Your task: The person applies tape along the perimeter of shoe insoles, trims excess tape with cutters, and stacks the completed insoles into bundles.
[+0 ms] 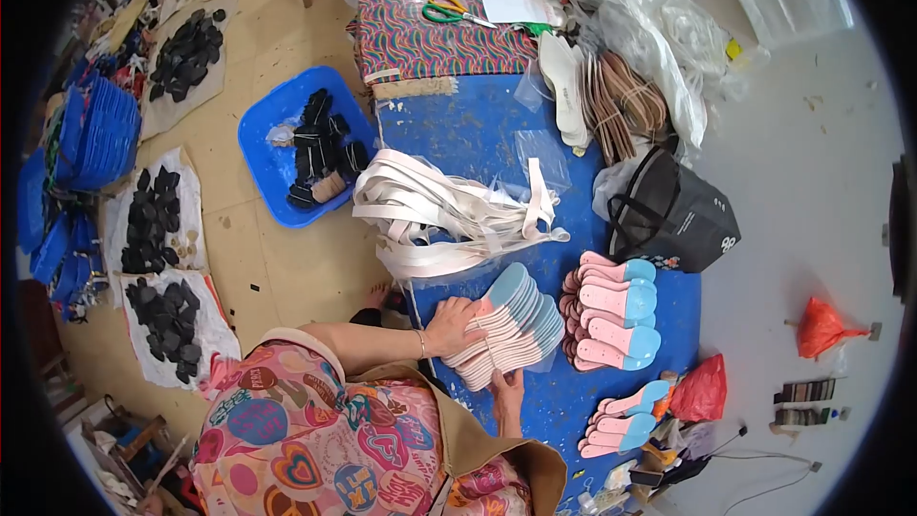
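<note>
A fanned row of pink-and-blue insoles [511, 325] lies at the near edge of the blue table, overlapping one another. My left hand [454, 327] is curled against the pink upper-left side of the row, its fingertips on the insoles. At the lower end, my right hand [507, 394] grips the row's edge, with part of its fingers hidden under or behind the insoles. To the right stand piles of similar insoles [619, 301], and a smaller pile [626, 420] lies nearer the front.
Beyond the row lies a bundle of white straps [420, 205]. A black bag [673, 210], brown and white insole stacks [616, 100] and clear plastic sit farther along. Scissors [454, 11] rest on patterned cloth. A blue basin [258, 158] of black pieces stands left on the floor.
</note>
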Available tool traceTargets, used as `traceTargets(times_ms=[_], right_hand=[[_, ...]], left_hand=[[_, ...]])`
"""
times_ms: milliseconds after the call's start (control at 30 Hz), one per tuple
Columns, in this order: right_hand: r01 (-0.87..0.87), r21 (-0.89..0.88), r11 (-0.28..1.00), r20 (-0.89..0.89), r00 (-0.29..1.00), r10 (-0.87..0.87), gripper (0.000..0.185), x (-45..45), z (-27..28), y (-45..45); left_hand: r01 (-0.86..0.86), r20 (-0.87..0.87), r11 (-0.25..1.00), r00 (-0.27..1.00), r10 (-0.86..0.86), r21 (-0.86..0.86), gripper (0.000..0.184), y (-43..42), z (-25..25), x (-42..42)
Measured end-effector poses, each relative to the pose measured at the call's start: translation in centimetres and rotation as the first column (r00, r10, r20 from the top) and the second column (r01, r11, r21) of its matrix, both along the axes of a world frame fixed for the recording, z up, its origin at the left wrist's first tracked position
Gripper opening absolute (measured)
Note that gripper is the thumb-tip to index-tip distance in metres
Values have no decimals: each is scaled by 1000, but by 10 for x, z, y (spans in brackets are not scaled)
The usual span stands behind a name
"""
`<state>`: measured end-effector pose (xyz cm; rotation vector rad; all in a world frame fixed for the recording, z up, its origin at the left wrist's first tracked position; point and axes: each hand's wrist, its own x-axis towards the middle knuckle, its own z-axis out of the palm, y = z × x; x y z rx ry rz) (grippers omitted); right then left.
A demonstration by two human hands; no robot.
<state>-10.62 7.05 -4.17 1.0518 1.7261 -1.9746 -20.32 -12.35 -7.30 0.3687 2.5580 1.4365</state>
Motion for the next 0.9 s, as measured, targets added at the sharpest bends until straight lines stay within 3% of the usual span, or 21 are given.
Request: traceTargets(times_ms=[33,200,333,400,433,467,500,533,600,667,733,800,867,900], right_hand=[[82,-40,996,5,997,-82,65,-3,8,-7],[-26,19,1000,-153,988,28,69,-26,16,-6],[-284,221,933,-316,884,344,68,-136,77,-38],[-337,349,875,-459,752,473,68,-195,90,-50],[-305,371,877,-425,784,452,66,-220,93,-55],[-381,474,794,-360,739,569,66,-247,98,-55],[-376,550,746,-403,663,631,62,-266,107,-63],[-250,714,654,-423,592,687,56,-278,106,-69],[-49,881,470,-371,544,752,48,-275,123,-88],[-106,806,582,-419,593,688,43,-253,103,-86],[-246,781,574,-306,651,695,36,-211,74,-71],[-327,671,666,-231,761,606,33,-153,49,-53],[-399,559,727,-86,844,529,32,-107,36,-36],[-358,642,677,-95,840,534,32,-78,16,-19]], left_hand=[[12,44,999,999,-15,52,59,0,-4,3],[-96,-45,987,994,102,131,60,-22,23,5],[-373,-121,890,902,414,261,52,-43,55,-57],[-495,-153,817,820,552,295,50,-47,60,-96],[-536,-136,779,789,600,325,49,-50,62,-119],[-576,-159,752,749,643,321,49,-55,73,-141],[-587,-47,752,779,626,300,54,-60,73,-167],[-601,-37,755,776,630,261,60,-65,65,-190],[-607,-85,768,771,632,204,61,-70,60,-216],[-561,-239,827,808,539,-32,60,-77,55,-225],[-540,-270,841,816,511,-42,56,-81,70,-194],[-358,-468,930,809,355,88,53,-91,74,-157],[-232,-427,969,870,245,83,50,-97,71,-105],[-188,-449,981,873,188,46,47,-100,66,-78]])
